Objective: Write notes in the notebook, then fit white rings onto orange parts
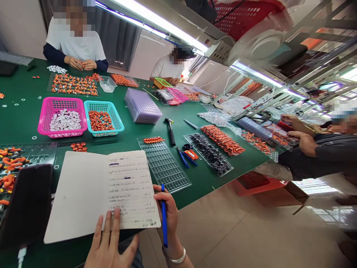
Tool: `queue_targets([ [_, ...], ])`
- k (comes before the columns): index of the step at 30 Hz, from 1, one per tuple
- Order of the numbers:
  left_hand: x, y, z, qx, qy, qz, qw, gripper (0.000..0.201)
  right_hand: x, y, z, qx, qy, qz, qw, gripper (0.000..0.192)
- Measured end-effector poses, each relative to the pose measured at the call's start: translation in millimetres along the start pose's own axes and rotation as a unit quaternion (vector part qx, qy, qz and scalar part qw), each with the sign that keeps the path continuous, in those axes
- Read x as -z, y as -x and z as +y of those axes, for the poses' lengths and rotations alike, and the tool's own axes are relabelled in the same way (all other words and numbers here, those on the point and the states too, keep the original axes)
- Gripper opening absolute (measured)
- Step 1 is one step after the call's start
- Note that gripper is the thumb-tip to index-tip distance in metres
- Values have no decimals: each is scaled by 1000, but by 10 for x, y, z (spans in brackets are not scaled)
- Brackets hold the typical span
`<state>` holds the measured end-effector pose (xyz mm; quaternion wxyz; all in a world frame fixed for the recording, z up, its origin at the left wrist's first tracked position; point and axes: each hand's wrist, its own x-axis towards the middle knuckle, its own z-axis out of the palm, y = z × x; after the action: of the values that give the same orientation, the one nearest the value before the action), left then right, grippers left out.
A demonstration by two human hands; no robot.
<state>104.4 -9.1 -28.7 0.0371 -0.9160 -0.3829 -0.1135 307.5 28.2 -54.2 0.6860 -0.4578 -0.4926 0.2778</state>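
An open notebook (pixel 103 193) lies on the green table (pixel 25 111) in front of me, its right page filled with handwritten lines. My left hand (pixel 110 243) rests flat on the lower edge of that page, fingers spread. My right hand (pixel 169 216) grips a blue pen (pixel 164 214), its tip touching the page's right edge. A black phone (pixel 26 204) with a cable lies left of the notebook.
A pink basket (pixel 63 117) of white parts and a teal basket (pixel 103 118) of orange parts stand behind the notebook. Clear trays (pixel 164 165), a hammer (pixel 170 131), blue pliers (pixel 182 157) and purple stacked trays (pixel 142 106) lie to the right. Three other people sit around the table.
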Motion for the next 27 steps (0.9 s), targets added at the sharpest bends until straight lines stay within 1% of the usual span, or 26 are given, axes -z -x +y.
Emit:
queue_targets([
  [3, 12, -19, -3, -4, 3, 18, 1000, 70, 4, -5, -4, 2, -1, -5, 1000, 11],
  [9, 2, -40, 14, -12, 7, 22, 1000, 70, 4, 0, -7, 2, 2, -1, 1000, 12],
  [16, -79, -46, 0, -36, 40, 32, 998, 46, -5, 2, -24, 0, 7, 4, 1000, 14],
  [18, -90, -44, -9, -43, 42, 26, 998, 48, -5, 1, -27, 0, 8, 7, 1000, 14],
  [22, -89, -37, -16, -53, 29, 21, 998, 57, -9, 3, -28, -1, 6, 10, 1000, 15],
  [27, -79, -37, -9, -50, 31, 20, 998, 61, -8, 8, -27, -4, 2, 9, 1000, 17],
])
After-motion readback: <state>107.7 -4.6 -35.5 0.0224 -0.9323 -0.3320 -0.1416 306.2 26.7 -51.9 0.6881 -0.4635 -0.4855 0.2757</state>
